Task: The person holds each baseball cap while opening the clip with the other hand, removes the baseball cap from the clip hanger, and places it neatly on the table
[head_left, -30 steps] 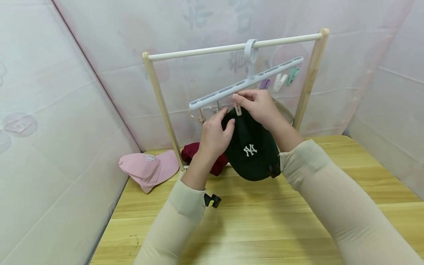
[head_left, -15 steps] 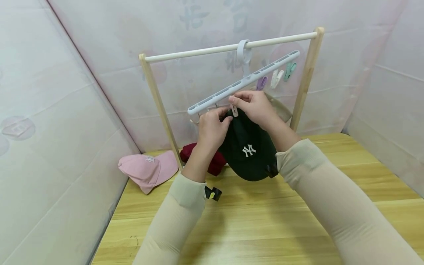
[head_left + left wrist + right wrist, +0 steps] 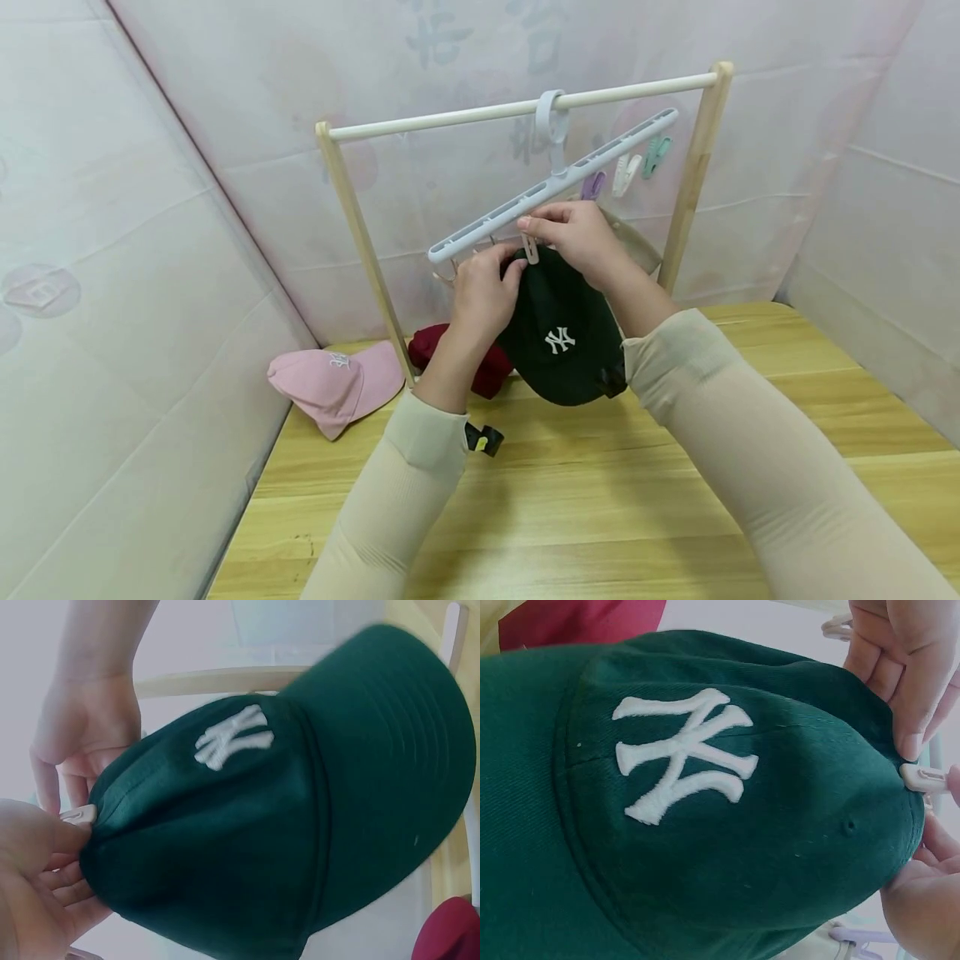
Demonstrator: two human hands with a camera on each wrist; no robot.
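Two hands hold up one dark green cap.

In the middle of the frame, my left hand (image 3: 483, 292) grips the green cap (image 3: 562, 337) at its top edge, so the peg (image 3: 531, 248) my right hand (image 3: 581, 237) pinches can bite it. Behind hangs the white hanger (image 3: 555, 183). Since a second ago my left hand has slid up toward the peg.

Pale pink printed walls (image 3: 150, 250) — light wooden tabletop (image 3: 570, 492) below.
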